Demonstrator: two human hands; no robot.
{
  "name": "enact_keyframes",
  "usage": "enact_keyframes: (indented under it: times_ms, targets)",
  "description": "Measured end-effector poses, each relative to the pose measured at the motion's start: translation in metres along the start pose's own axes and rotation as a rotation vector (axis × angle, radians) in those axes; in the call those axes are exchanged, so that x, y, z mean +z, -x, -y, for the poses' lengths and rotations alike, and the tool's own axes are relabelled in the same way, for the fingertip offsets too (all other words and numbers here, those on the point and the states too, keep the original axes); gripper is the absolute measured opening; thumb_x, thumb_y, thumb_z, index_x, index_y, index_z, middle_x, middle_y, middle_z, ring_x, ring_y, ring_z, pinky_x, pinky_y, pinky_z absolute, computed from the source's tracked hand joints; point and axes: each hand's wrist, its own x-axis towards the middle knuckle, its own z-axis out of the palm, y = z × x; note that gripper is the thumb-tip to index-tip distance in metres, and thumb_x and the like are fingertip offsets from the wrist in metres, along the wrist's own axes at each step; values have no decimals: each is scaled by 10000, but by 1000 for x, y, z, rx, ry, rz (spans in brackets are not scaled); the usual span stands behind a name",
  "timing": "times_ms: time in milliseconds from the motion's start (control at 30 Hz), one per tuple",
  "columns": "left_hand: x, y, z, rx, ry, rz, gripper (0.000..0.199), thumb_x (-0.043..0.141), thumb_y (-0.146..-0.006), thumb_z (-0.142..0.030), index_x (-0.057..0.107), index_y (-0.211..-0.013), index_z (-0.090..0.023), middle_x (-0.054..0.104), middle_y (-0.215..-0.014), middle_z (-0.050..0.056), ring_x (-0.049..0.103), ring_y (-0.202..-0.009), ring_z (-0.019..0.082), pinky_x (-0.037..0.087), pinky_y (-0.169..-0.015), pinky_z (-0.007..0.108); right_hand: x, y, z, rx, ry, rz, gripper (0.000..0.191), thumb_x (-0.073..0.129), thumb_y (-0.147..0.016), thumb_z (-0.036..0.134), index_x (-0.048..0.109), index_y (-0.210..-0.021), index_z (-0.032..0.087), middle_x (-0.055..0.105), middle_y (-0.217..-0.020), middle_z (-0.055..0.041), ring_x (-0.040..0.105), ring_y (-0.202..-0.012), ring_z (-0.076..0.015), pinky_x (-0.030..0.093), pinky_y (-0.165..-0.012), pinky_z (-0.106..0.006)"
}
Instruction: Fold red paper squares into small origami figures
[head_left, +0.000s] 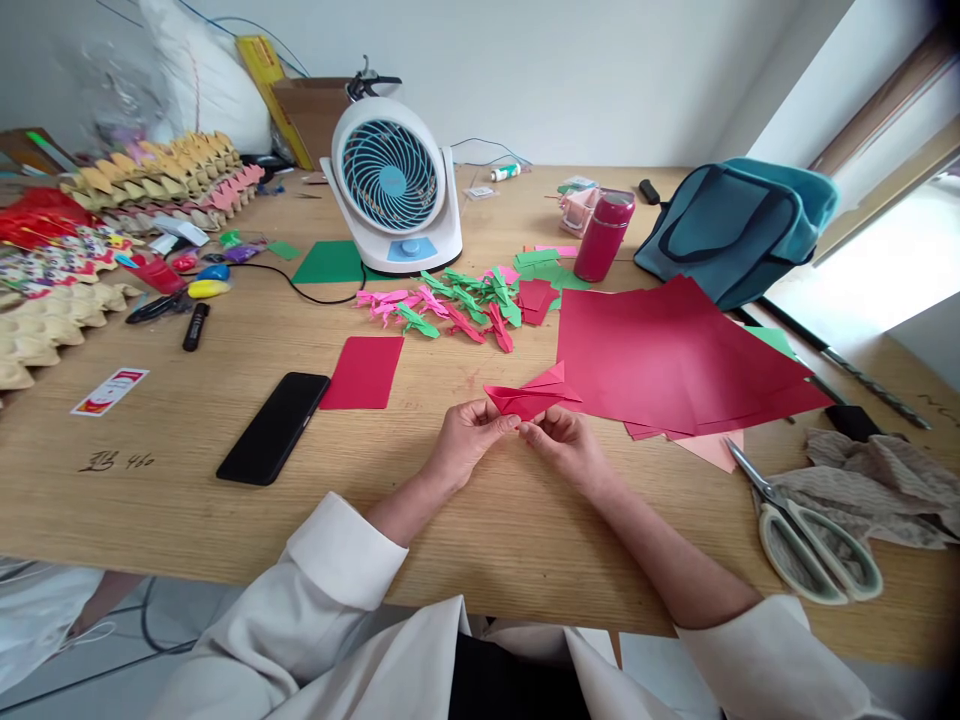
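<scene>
Both hands are above the bench [480, 545], working on a piece of folded red paper [534, 392]. The left hand [466, 440] has its grip pinched on the near left edge, thumb on top; the right hand [568, 445] pinches the near right edge, so the two grips almost meet.

Large red sheets [679, 360] crowd the right hand's far side, over a pink sheet [709, 452]. Scissors [799, 530] lie farther right, beside a crumpled cloth [862, 485]. Beyond the hands are folded paper figures [465, 300] in pink, green and red, with a desk fan [394, 185] behind them. To the left sit a red paper rectangle [365, 372] and a smartphone [274, 428], edges touching.

Handwriting [116, 460] on the wood includes "460". A printed card [110, 391] and a black marker [196, 327] carry lettering too small to read.

The red flask [602, 240] has its lid on. The contents of the teal bag [731, 235] and the cardboard box [313, 115] cannot be made out.
</scene>
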Motion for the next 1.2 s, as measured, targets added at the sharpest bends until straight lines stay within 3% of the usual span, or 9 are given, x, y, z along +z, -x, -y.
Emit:
enact_keyframes:
  times_ms: [333,600,800,1200]
  targets:
    - [0,-1,1,25,39,-32,381,839,-612,-433,597,-583,-141,562,-572,-29,483,-584,88,366,-571,221,-1,0,0,-24,45,-3,360,761,-743,498,584,-689,189,493,-555,40,388,-507,-92,291,-485,-242]
    - [2,1,0,-23,87,-12,397,855,-590,-414,572,-557,-137,531,-535,-41,429,-548,68,327,-557,217,1,0,5,14,38,-3,403,797,-681,522,560,-625,201,522,-548,28,406,-503,-103,308,-489,-253]
    - [2,1,-2,-50,126,15,381,870,-566,-418,628,-603,-127,600,-592,-18,481,-587,80,368,-599,223,2,-2,10,28,81,1,450,794,-641,584,564,-584,203,541,-541,10,408,-499,-108,317,-469,-255]
    - [2,-1,5,-66,133,-18,408,870,-564,-419,577,-565,-135,560,-563,-34,473,-569,78,362,-599,232,3,-2,12,44,62,-1,425,807,-627,561,577,-601,205,569,-558,13,436,-497,-109,345,-482,-253]
